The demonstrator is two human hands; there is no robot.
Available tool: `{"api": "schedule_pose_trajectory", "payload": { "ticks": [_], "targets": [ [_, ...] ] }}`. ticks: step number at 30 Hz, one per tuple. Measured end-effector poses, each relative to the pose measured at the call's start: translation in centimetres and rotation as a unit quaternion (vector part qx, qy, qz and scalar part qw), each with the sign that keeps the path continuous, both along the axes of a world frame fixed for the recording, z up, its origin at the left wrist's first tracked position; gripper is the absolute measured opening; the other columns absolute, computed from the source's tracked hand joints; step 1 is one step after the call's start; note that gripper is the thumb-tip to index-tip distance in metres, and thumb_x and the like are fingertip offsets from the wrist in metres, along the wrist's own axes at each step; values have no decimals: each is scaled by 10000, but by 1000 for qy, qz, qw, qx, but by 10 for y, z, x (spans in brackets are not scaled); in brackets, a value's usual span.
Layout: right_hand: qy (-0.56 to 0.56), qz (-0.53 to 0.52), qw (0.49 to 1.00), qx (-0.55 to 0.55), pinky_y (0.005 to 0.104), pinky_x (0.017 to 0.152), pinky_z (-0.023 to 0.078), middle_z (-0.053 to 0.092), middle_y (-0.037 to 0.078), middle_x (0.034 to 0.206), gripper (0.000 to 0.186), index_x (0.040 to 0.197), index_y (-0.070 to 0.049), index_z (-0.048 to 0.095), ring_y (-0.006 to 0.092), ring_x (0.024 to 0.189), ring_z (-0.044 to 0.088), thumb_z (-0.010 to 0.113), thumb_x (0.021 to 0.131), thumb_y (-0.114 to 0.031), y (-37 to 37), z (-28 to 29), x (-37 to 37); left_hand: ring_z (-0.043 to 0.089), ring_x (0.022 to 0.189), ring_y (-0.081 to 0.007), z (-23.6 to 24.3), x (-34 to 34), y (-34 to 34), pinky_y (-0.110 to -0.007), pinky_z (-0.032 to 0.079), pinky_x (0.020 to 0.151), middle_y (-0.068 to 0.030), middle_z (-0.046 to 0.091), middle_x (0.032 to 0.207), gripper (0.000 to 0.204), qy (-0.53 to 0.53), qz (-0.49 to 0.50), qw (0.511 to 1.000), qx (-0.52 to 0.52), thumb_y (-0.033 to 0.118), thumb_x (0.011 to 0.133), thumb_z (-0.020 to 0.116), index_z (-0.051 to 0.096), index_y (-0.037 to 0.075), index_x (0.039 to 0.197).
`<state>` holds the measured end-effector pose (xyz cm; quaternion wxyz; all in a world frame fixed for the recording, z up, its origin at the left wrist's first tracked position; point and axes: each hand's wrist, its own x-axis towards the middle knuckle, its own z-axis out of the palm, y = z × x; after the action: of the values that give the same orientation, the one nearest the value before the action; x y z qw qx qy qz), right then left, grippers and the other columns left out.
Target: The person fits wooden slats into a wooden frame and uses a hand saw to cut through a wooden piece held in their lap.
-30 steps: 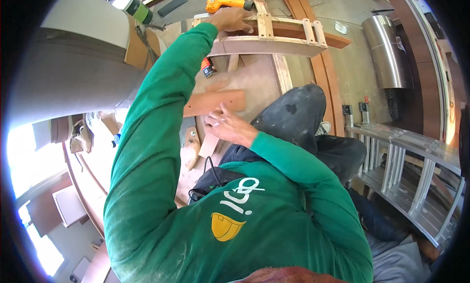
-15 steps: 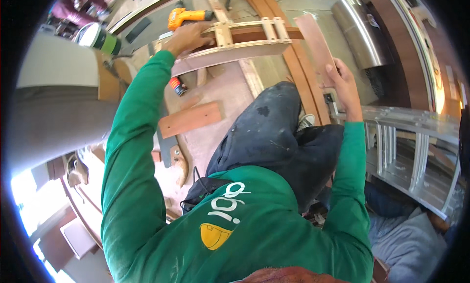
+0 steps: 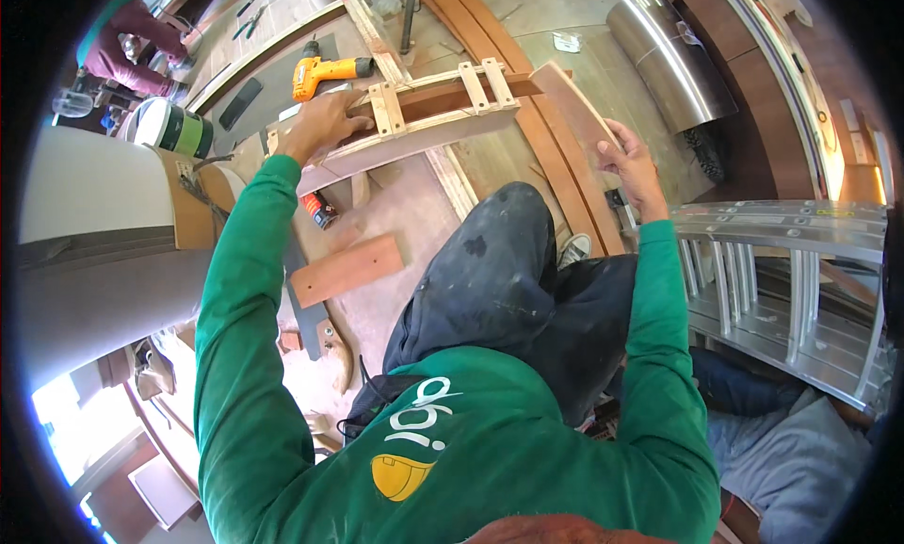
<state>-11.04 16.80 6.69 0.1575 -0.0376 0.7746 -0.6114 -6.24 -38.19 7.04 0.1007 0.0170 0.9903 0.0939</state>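
My left hand (image 3: 325, 127) grips the near end of a long narrow wooden box (image 3: 443, 120) with short battens screwed across its top; its fingertips curl into the opening. At the right, my right hand (image 3: 629, 167) holds a thin pale board (image 3: 574, 101) upright at a slant, its top near the box's far end. A yellow-orange cordless drill (image 3: 330, 70) lies just beyond my left hand. Below the box are a red-and-black can (image 3: 317, 207), a reddish short board with two holes (image 3: 347, 269) and a handsaw (image 3: 334, 354), partly under that board.
An aluminium ladder (image 3: 800, 261) lies at right, below a steel cylinder (image 3: 669, 59). Long orange-brown planks (image 3: 565, 148) run past my knee. A bucket (image 3: 174, 125) and large pale curved surface (image 3: 94, 195) are at left. Another person (image 3: 141, 40) is at upper left.
My right hand has left the middle near the reddish board and moved right, raising the pale board. My left hand stays on the box. The view has shifted, revealing more upper left.
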Motion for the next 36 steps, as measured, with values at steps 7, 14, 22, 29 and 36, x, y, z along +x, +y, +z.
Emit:
{"api": "schedule_pose_trajectory", "payload": {
  "ticks": [7, 14, 22, 29, 36],
  "targets": [
    [71, 12, 997, -22, 296, 913, 550, 703, 47, 1248, 442, 1361, -27, 668, 133, 1085, 655, 773, 951, -153, 1, -17, -25, 708, 1121, -400, 3, 5, -4, -511, 552, 959, -214, 746, 1207, 640, -9, 19, 1000, -7, 507, 877, 753, 664, 175, 1417],
    [-15, 12, 976, -218, 372, 1055, 519, 682, 43, 1258, 410, 1326, -39, 660, 183, 1179, 643, 779, 934, -57, -1, -61, -26, 712, 1104, -398, 2, 2, -6, -505, 559, 941, -206, 751, 1189, 606, -12, 17, 1000, -6, 471, 876, 759, 668, 207, 1414],
    [-68, 110, 899, -418, 500, 1105, 521, 705, 69, 1322, 383, 1287, -120, 681, 245, 1234, 661, 810, 927, -105, 8, -59, -22, 707, 1086, -419, 2, 9, -2, -511, 557, 936, -222, 743, 1174, 532, 33, 15, 999, 15, 413, 907, 724, 681, 159, 1373],
    [-53, 131, 896, -421, 540, 1092, 523, 739, 86, 1256, 367, 1251, -140, 719, 270, 1176, 681, 830, 901, -146, 8, -36, -13, 706, 1084, -414, 12, 12, 5, -514, 556, 938, -215, 748, 1163, 575, 10, 30, 999, 28, 401, 884, 747, 666, 175, 1406],
    [-38, 115, 901, -418, 522, 1016, 571, 740, 120, 1205, 448, 1323, -119, 668, 273, 1066, 710, 831, 912, -193, 9, -37, -12, 711, 1055, -416, 6, 9, 1, -523, 559, 920, -215, 753, 1133, 578, 26, 16, 999, 25, 398, 871, 753, 668, 184, 1401]
  ]
}}
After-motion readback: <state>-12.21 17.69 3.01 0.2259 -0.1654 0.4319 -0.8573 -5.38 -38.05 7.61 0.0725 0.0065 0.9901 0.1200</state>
